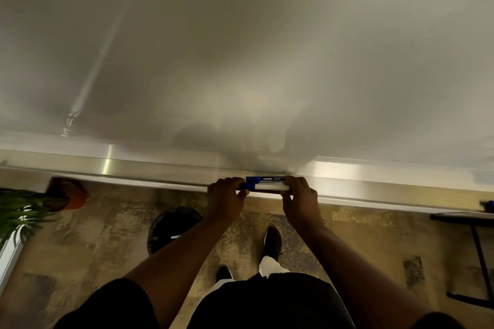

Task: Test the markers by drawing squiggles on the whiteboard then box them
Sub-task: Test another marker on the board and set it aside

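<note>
A large whiteboard fills the upper part of the head view, blank and glossy. Along its bottom runs a metal ledge. At the ledge's middle I hold blue-capped markers lying sideways, white barrels with a black label. My left hand grips the blue cap end. My right hand grips the other end. Both hands' fingers curl round the markers.
A potted plant stands on the floor at the left. A black bin sits below the ledge. A dark table frame stands at the right, with a blue object on it. My feet are on the mottled floor.
</note>
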Motion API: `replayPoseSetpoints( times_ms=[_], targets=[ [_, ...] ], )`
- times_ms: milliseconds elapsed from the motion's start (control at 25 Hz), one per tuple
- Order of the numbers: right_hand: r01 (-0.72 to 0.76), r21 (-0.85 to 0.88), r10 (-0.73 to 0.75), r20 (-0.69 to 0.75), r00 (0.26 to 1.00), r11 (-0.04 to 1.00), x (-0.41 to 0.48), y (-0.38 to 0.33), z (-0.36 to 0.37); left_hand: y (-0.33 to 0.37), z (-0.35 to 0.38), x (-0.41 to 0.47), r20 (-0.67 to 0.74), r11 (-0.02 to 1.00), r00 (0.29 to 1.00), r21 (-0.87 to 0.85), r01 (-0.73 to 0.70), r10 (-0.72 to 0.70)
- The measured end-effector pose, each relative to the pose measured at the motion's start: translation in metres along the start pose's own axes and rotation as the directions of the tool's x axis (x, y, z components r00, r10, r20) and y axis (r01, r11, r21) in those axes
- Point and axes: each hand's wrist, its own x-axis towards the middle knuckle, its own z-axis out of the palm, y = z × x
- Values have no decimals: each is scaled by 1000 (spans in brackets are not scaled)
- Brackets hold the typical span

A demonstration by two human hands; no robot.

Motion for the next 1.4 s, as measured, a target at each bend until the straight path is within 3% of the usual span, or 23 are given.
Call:
replayPoseSetpoints(
  times_ms=[280, 440, 720, 960, 1120, 1400],
  targets=[
    [81, -30, -82, -29, 996, 996, 8, 0, -19, 18, 3, -7, -94, 997, 995, -78, 23, -31],
    [136, -83, -137, -2, 991, 987, 9, 9, -27, 30, 2, -21, -139, 983, 989, -172, -67, 43],
    [239, 56, -237, -37, 971, 969, -27, -1, -48, 46, -16, -46, -176, 944, 960, -214, -251, 216],
    [303, -36, -304, -59, 951, 952, -79, -9, -63, 58, -14, -99, -53, 901, 979, -384, -200, 195],
    [311, -46, -313, -40, 949, 949, -123, 3, -64, 61, 0, -135, -13, 885, 962, -389, -255, 271],
    [338, -85, -345, -71, 936, 937, -171, 19, -77, 76, 4, -184, 68, 894, 960, -387, -226, 272]
  ],
)
